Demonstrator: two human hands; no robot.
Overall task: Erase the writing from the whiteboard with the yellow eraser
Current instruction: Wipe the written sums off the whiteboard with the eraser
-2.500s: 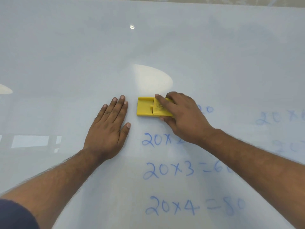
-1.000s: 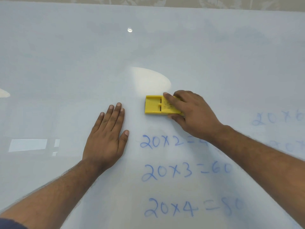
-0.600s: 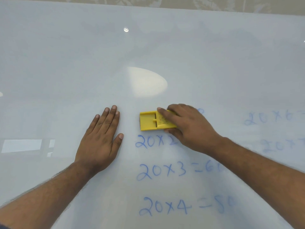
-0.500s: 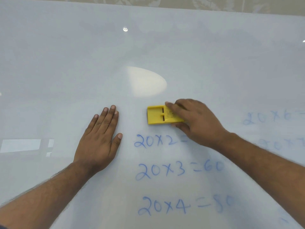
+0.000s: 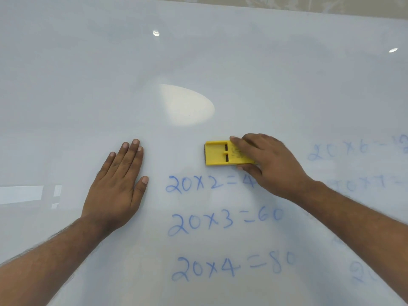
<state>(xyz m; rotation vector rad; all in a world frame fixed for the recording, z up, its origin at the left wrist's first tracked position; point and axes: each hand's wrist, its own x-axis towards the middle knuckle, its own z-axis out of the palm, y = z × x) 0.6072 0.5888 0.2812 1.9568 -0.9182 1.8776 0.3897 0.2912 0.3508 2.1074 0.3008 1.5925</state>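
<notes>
The whiteboard (image 5: 198,62) fills the view. My right hand (image 5: 271,164) grips the yellow eraser (image 5: 218,153) by its right end and presses it flat on the board, just above the blue line "20x2=4" (image 5: 198,184). Below that line stand "20x3=60" (image 5: 223,219) and "20x4=80" (image 5: 229,267). Fainter blue writing (image 5: 344,150) runs along the right side, partly hidden by my right forearm. My left hand (image 5: 119,184) lies flat on the board, fingers together, left of the writing and apart from the eraser.
The board's top edge (image 5: 287,7) runs along the top of the view with a patterned wall behind it. A bright light reflection (image 5: 187,104) sits above the eraser, and window reflections (image 5: 22,194) lie at the far left.
My right hand has been sliding the eraser left and right over the row above "20x2"; the remains of that top row are gone. The eraser now sits further right. My left hand stayed flat.
</notes>
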